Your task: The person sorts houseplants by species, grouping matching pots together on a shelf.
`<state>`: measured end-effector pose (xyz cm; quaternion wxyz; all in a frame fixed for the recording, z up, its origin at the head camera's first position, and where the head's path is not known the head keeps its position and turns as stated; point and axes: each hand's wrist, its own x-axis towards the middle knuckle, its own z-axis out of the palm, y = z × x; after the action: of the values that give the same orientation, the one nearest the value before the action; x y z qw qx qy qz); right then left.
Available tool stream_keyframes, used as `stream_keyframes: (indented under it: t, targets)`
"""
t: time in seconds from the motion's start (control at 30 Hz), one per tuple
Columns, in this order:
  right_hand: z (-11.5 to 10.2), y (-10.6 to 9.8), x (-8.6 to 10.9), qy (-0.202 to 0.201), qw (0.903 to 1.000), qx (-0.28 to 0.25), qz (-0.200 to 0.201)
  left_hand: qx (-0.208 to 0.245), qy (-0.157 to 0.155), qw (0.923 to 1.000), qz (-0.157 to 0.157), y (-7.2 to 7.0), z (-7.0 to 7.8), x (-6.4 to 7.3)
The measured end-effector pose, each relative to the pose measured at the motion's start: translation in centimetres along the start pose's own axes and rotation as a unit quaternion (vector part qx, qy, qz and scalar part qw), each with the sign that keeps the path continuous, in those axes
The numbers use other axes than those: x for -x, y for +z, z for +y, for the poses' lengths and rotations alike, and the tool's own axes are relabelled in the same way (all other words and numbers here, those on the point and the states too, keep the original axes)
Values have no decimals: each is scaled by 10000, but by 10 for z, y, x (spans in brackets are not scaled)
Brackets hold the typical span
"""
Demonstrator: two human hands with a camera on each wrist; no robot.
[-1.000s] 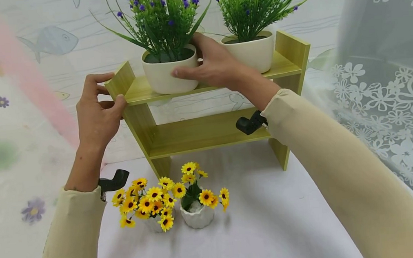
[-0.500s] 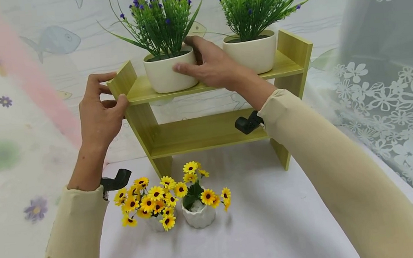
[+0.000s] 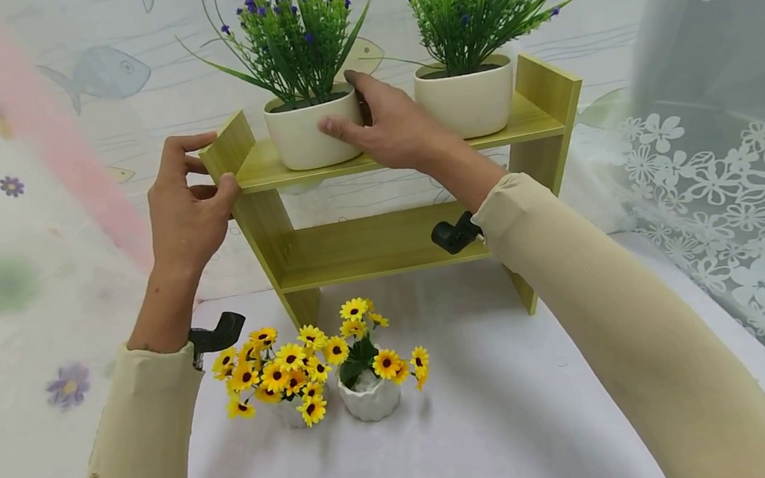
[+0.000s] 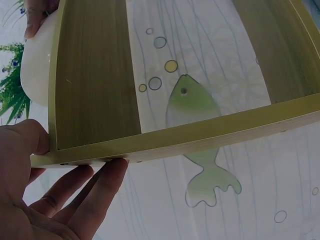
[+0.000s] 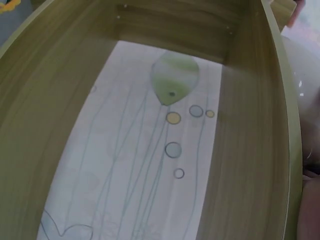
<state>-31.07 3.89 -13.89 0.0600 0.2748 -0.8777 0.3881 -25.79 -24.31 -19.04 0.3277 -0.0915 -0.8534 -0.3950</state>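
Note:
A two-tier wooden shelf (image 3: 383, 243) stands against the back cloth. On the left of its top board sits a cream oval flowerpot (image 3: 305, 138) with green leaves and purple flowers. My right hand (image 3: 396, 124) holds this pot by its right end, thumb on the front, other fingers partly hidden behind. My left hand (image 3: 185, 207) grips the shelf's left side panel (image 3: 227, 146) near the top. In the left wrist view, the thumb and fingers of that left hand (image 4: 40, 185) lie on either side of the panel. A matching flowerpot (image 3: 469, 102) stands on the right of the top board.
Two small white pots of yellow daisy-like flowers, the left one (image 3: 291, 414) and the right one (image 3: 372, 402), stand on the white cloth (image 3: 481, 428) before the shelf. A sheer floral curtain (image 3: 726, 186) hangs at the right. Behind is a fish-patterned cloth (image 3: 111, 73).
The left flowerpot has shifted slightly left and back on the top board, my right hand moving with it. The left hand keeps its grip on the shelf. The head view has shifted slightly.

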Motion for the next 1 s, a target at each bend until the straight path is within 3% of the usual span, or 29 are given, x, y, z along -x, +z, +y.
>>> stream_keyframes:
  t: [0.17,0.4,0.53,0.77,1.0]
  targets:
    - [1,2,1,32,10000,19,2,-78,-11,10000,14,0,0,2]
    - [2,4,13,32,9993,-223,315,-104,33,9999,41,1,-2,3]
    - [1,7,24,-256,9980,-191,549,-99,30,9999,76,1,-4,3]
    - [0,13,46,-1131,9879,-314,1010,-18,67,10000,36,2,-3,2]
    - [-13,9,78,-886,9857,-892,1125,-68,124,9999,100,0,-1,2]
